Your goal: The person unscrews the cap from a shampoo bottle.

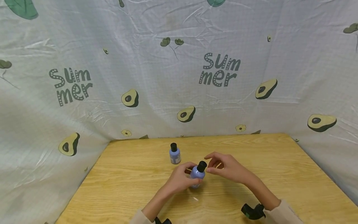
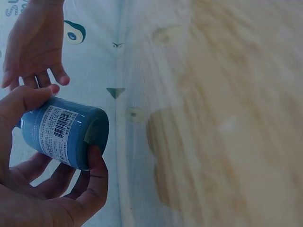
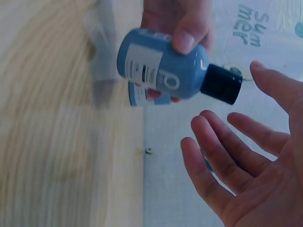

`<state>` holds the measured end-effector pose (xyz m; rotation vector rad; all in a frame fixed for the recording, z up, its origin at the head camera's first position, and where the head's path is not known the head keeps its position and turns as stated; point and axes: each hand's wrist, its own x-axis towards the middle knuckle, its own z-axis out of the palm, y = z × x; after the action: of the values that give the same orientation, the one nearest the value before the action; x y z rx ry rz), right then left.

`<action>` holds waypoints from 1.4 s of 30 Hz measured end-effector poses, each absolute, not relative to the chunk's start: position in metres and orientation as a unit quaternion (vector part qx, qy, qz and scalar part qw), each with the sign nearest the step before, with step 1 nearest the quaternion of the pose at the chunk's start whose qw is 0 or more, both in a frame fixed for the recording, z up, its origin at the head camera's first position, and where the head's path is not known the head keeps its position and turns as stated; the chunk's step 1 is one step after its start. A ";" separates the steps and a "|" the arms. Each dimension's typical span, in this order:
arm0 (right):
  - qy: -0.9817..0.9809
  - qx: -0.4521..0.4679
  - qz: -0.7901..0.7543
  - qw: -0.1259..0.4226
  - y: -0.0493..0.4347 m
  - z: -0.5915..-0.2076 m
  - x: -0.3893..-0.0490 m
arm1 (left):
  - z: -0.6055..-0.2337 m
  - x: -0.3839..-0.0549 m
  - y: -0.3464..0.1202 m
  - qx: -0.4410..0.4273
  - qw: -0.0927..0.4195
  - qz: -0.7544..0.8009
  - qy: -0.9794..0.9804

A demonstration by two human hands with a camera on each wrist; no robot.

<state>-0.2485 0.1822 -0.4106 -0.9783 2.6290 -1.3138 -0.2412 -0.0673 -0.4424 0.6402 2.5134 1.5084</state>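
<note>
My left hand (image 1: pixel 179 179) grips a small blue bottle (image 1: pixel 197 173) around its body, thumb on one side and fingers on the other. The bottle leans a little to the right, above the table, and its black cap (image 3: pixel 221 84) is on. A white label with a barcode (image 2: pixel 57 134) shows in the left wrist view. Close to the cap, my right hand (image 1: pixel 226 166) is held with fingers apart and slightly bent, touching nothing. Behind the left hand, a second blue bottle (image 1: pixel 175 154) with a black cap stands upright on the table.
The wooden table (image 1: pixel 117 180) reaches back to a white cloth (image 1: pixel 156 77) printed with avocados and lettering, which also hangs at both sides. A black wrist camera (image 1: pixel 253 212) sits at the right wrist. A small pale mark (image 1: pixel 195 199) shows on the tabletop near the left hand.
</note>
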 end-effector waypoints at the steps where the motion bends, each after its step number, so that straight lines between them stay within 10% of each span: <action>1: 0.848 -0.316 -0.425 0.020 0.180 -0.411 -0.248 | -0.442 -0.241 -0.068 0.217 0.069 0.500 0.835; 42: 0.841 -0.244 -0.480 -0.048 0.151 -0.441 -0.236 | -0.461 -0.237 -0.078 0.254 0.111 0.521 0.807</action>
<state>-0.2360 0.1510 -0.4407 -0.7914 2.7259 -1.5567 -0.2368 -0.0777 -0.4608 0.7457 2.3702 1.5313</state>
